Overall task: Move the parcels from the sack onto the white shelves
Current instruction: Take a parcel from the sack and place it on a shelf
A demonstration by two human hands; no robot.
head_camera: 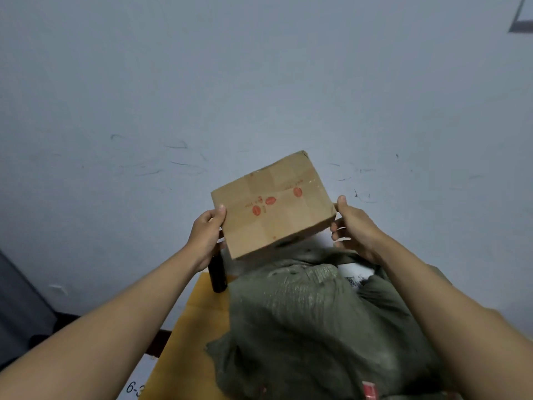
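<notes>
A: Cardboard, brown, flat rectangular parcel w/ red stamps (272,206), head view: lifted clear above olive-green woven sack (311,321).

B: Grip?

A: Left hand (206,235) and right hand (353,228) clamp opposite short ends, thumbs on top, prob. to keep it level. White shelves not in view.

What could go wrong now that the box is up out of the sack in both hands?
The cardboard box is tilted and held only at its two ends, by the left hand and right hand; it might slip back onto the green sack. The dark bottle stands right beside the left wrist and could be knocked over. No white shelves are in view, so the carry is unplanned.
</notes>
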